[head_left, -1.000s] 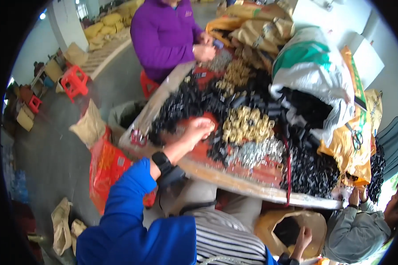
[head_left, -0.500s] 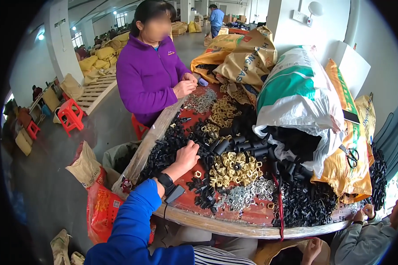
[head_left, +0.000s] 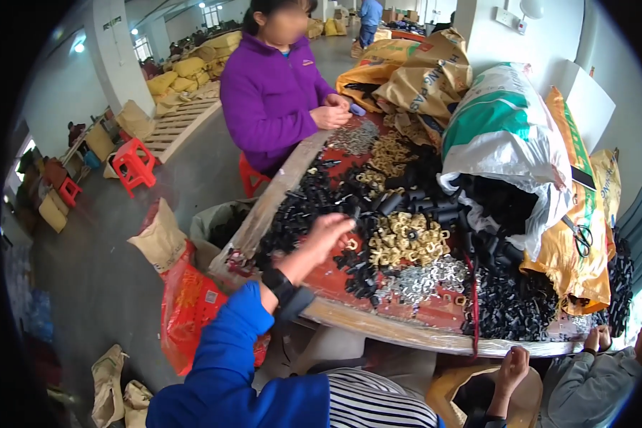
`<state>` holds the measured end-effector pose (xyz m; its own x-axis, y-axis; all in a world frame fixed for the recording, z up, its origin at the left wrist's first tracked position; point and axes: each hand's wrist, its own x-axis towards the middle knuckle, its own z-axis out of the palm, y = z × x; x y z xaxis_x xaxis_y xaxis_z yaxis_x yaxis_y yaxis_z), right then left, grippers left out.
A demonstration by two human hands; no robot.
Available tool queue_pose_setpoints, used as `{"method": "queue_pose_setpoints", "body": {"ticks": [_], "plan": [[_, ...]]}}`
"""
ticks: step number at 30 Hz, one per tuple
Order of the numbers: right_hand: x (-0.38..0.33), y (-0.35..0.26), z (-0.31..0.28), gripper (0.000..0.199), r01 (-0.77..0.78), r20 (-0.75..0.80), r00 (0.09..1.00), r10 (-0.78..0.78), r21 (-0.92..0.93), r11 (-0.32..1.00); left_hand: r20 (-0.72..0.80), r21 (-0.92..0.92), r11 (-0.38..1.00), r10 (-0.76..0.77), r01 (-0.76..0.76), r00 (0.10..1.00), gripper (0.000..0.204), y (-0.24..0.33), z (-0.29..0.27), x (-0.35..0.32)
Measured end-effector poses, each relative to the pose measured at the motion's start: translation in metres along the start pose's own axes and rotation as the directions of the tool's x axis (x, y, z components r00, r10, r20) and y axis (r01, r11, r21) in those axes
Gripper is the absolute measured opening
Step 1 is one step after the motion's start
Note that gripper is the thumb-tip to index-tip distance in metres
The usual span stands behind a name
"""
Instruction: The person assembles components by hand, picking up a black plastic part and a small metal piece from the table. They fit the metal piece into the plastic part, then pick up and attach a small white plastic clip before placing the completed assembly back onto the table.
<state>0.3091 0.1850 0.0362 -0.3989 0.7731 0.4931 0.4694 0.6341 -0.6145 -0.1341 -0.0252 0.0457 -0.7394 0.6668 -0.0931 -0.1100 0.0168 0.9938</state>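
Reaching seems the step: the left hand (head_left: pixel 329 234) curls above black pieces (head_left: pixel 303 207), the right hand (head_left: pixel 512 367) near a sack (head_left: pixel 444 392), whether grasping I cannot tell, and the next move calls for precision.

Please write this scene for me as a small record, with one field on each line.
Left hand: above the red table, near black parts; fingers bent, any hold unclear
Right hand: by the open sack; any hold unclear
Other heaps: gold pieces, silver pieces
White bag: open, on the table
Co-workers: person in purple, person in grey
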Motion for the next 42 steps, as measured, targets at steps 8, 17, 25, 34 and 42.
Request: {"method": "queue_pose_setpoints", "body": {"ticks": [8, 17, 25, 34, 42], "plan": [[0.014, -0.115, 0.104, 0.012, 0.316, 0.37, 0.841, -0.394, 0.256, 0.914, 0.472, -0.571, 0.581, -0.346, 0.581, 0.811, 0.037, -0.048, 0.022, -0.101], [0.008, -0.127, 0.195, 0.011, 0.573, 0.632, 0.611, -0.477, 0.063, 0.817, 0.549, -0.577, 0.552, -0.285, 0.602, 0.786, 0.025, -0.051, 0.037, -0.097], [0.014, -0.123, 0.212, 0.006, 0.546, 0.595, 0.649, -0.474, 0.07, 0.835, 0.481, -0.471, 0.72, -0.274, 0.51, 0.832, 0.018, -0.048, 0.062, -0.081], [0.009, -0.11, 0.221, 0.012, 0.612, 0.651, 0.628, -0.426, -0.076, 0.787, 0.347, -0.301, 0.872, -0.278, 0.387, 0.896, 0.013, -0.06, 0.08, -0.093], [0.027, -0.1, 0.211, 0.008, 0.357, 0.447, 0.79, -0.419, 0.219, 0.908, 0.183, 0.169, 0.985, -0.01, -0.022, 0.983, 0.009, -0.065, 0.065, -0.093]]}}
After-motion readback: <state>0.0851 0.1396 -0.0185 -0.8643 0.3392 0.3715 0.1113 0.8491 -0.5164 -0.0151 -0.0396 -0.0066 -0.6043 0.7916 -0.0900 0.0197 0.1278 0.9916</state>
